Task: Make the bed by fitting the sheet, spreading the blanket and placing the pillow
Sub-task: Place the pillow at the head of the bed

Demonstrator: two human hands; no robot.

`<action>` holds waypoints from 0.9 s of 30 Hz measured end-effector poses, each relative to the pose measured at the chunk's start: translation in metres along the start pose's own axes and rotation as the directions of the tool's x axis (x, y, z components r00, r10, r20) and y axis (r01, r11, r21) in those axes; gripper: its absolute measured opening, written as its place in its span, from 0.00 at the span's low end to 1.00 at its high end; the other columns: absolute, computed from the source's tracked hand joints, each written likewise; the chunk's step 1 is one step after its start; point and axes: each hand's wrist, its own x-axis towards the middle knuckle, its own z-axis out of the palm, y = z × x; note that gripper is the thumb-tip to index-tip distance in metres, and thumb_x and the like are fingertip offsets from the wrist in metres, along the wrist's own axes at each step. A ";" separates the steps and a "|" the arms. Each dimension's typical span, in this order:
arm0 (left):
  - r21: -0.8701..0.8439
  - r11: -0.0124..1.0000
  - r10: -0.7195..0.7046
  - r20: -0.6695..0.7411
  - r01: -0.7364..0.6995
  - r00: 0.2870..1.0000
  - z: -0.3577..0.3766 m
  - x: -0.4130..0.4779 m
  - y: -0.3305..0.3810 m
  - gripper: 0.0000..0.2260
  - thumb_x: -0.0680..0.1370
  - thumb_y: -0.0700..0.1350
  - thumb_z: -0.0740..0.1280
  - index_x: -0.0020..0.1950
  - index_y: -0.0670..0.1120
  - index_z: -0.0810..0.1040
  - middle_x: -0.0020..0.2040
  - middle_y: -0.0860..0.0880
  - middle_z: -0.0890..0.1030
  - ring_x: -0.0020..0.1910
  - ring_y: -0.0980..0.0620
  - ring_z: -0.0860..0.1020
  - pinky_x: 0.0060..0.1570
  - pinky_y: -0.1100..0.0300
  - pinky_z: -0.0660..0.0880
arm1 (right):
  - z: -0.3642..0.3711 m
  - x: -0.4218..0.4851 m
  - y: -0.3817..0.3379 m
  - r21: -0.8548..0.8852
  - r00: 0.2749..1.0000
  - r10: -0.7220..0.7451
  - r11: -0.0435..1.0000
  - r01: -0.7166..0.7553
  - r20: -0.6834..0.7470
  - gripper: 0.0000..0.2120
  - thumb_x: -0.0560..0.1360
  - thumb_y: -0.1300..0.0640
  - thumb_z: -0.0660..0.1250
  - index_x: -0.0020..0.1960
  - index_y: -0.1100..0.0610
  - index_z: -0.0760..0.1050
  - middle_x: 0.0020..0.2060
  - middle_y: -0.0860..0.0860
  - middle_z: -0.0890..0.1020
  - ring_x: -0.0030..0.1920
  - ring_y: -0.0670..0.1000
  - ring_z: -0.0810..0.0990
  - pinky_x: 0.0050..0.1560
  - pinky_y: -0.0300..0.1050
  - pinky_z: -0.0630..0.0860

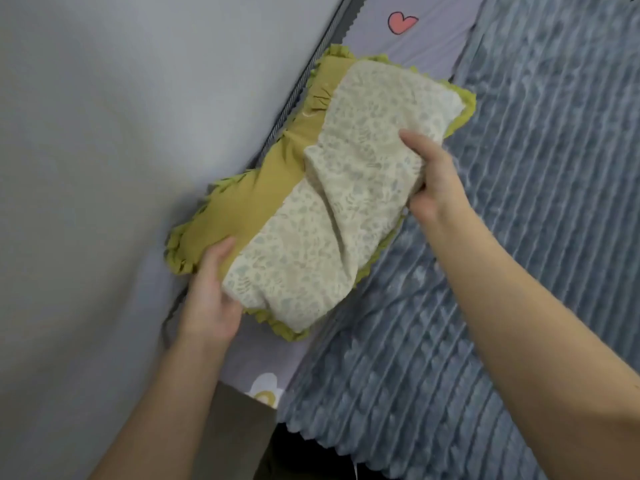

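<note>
Holding the pillow [325, 202] between left hand [211, 299] and right hand [429, 174], long axis along the bed's wall-side edge, over the sheet [433, 50] beside the blanket [519, 237].

showing an olive-green frilled pillow [266, 188] with a cream leaf-print panel, a ribbed grey-blue blanket [502, 271], and a lilac sheet [426, 50] bearing a pink heart.

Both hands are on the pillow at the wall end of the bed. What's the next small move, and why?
Probably lower the pillow flat onto the sheet along the wall, then let go. The left hand grips its near end and the right hand its blanket-side edge, bunching the cream cover; the blanket already looks spread beside it.
</note>
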 end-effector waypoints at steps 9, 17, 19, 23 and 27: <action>-0.190 0.976 -0.182 -0.418 0.110 0.890 -0.131 -0.058 -0.052 0.16 0.76 0.52 0.67 0.63 0.49 0.80 0.61 0.47 0.81 0.61 0.46 0.78 0.57 0.46 0.75 | -0.041 -0.023 0.088 -0.218 0.964 0.213 0.945 -0.245 -0.158 0.32 0.72 0.52 0.74 0.73 0.53 0.65 0.68 0.52 0.75 0.65 0.55 0.76 0.61 0.57 0.75; 0.098 0.976 -0.145 -0.366 0.193 0.919 -0.147 -0.041 -0.069 0.26 0.71 0.58 0.71 0.66 0.50 0.77 0.60 0.51 0.81 0.59 0.50 0.79 0.64 0.48 0.72 | -0.003 0.006 0.081 -0.266 0.983 0.186 0.946 -0.183 -0.015 0.29 0.72 0.56 0.75 0.71 0.57 0.70 0.61 0.55 0.80 0.56 0.56 0.82 0.48 0.54 0.82; 0.100 0.989 -0.065 -0.387 0.111 0.920 -0.148 -0.043 -0.068 0.26 0.68 0.57 0.74 0.63 0.49 0.78 0.57 0.52 0.83 0.56 0.52 0.82 0.57 0.51 0.76 | -0.001 0.003 0.080 -0.149 0.975 0.108 0.986 -0.079 0.196 0.24 0.76 0.59 0.69 0.70 0.60 0.70 0.65 0.59 0.77 0.62 0.59 0.79 0.58 0.58 0.78; 0.034 0.999 -0.012 -0.434 0.030 0.901 -0.151 -0.049 -0.085 0.27 0.70 0.54 0.73 0.67 0.46 0.75 0.61 0.49 0.81 0.58 0.50 0.80 0.57 0.49 0.76 | -0.014 0.002 0.094 0.085 0.988 0.048 0.995 -0.060 0.144 0.30 0.78 0.57 0.65 0.77 0.57 0.58 0.71 0.59 0.70 0.68 0.60 0.72 0.66 0.64 0.70; 0.383 0.916 0.177 -0.649 0.117 0.740 -0.143 -0.045 -0.101 0.25 0.76 0.48 0.71 0.69 0.38 0.69 0.66 0.41 0.75 0.60 0.44 0.76 0.60 0.51 0.73 | -0.026 0.000 0.109 -0.344 0.955 -0.073 0.938 -0.031 -0.286 0.41 0.74 0.51 0.71 0.78 0.50 0.51 0.73 0.51 0.65 0.71 0.55 0.69 0.68 0.54 0.69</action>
